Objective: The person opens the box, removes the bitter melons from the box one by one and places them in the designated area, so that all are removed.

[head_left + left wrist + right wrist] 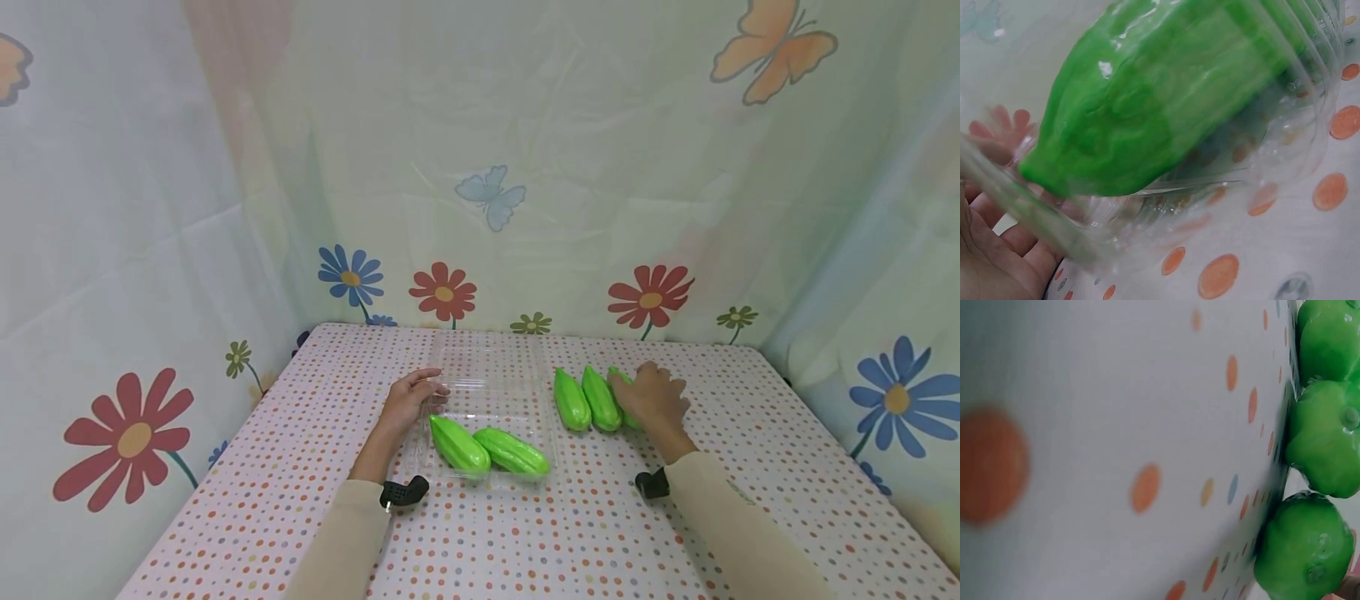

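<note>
A clear plastic box (pixel 491 385) lies with its lid folded back on the table. Inside its near half are two glossy green ridged gourds, the left one (pixel 457 446) and the right one (pixel 512 452). My left hand (pixel 405 402) holds the box by its left side; the left wrist view shows the fingers (pixel 1022 247) behind the plastic wall. Right of the box lie three more such gourds in a row. My right hand (pixel 656 404) grips the rightmost gourd (pixel 1302 550), beside the middle gourd (pixel 602 398) and the left gourd of the row (pixel 572 402).
A dotted cloth covers the table (pixel 487 542). Printed curtains (pixel 570 192) with flowers and butterflies stand along the table's back and sides. Black wrist cameras (pixel 405 492) are strapped to both wrists.
</note>
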`<state>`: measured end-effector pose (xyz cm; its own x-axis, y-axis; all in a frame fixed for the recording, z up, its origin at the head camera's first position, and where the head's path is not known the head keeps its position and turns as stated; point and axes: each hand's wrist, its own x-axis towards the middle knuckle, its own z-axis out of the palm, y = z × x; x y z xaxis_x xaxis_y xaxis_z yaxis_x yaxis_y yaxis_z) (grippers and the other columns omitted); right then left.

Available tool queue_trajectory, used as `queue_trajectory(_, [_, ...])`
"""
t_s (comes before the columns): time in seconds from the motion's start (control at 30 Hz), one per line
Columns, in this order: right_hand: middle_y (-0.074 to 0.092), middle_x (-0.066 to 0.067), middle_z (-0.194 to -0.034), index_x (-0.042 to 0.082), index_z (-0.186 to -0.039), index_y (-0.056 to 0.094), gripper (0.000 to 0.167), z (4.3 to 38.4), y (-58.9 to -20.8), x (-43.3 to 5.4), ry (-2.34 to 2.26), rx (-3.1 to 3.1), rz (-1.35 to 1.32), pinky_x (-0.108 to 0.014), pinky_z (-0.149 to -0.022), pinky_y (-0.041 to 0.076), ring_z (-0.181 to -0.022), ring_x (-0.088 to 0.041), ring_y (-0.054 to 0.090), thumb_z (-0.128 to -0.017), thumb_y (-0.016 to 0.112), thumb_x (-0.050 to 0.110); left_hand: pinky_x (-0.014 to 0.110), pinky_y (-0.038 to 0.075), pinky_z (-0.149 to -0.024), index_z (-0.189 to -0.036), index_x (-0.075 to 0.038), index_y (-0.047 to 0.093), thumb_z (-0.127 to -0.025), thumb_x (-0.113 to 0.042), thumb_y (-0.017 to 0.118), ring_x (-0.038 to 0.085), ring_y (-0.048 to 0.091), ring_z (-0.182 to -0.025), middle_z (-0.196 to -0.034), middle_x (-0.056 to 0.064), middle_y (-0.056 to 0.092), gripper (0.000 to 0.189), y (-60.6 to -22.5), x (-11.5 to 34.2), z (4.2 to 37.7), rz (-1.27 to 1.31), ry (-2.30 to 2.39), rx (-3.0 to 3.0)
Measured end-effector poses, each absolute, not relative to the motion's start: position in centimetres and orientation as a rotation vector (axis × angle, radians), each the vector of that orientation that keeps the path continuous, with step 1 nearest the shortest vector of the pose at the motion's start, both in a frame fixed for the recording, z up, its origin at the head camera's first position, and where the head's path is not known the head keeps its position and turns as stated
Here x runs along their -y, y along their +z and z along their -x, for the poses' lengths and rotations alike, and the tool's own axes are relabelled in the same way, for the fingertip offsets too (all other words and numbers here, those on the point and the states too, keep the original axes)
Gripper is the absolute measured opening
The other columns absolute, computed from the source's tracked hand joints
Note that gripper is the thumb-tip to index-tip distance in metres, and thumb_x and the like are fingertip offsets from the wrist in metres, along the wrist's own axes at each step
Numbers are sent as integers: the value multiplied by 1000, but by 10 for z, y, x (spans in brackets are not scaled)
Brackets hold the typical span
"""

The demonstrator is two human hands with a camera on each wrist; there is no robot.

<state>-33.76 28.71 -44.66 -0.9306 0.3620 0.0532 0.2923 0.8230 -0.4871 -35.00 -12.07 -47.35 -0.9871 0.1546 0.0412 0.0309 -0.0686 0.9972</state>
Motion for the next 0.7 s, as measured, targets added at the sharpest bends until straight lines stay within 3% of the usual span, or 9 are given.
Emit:
queue_trajectory(0.5, [46, -35, -135, -8, -139, 45, 69, 329, -431, -256, 682, 2768, 391, -74, -98, 33, -131, -58, 33, -98, 53, 46, 54, 57, -92, -143, 1, 53, -105, -12, 54, 46, 65, -111, -110, 23, 70, 40, -473, 119, 349, -204, 2235, -2088])
queue_trajectory(0.7, [49, -34, -135, -7, -137, 49, 66, 331, -434, -247, 658, 2723, 322, -74, -99, 33, -131, -57, 35, -97, 56, 45, 50, 59, -90, -142, 0, 54, -105, -11, 54, 43, 67, -110, -109, 20, 71, 39, -471, 120, 348, -210, 2226, -2082])
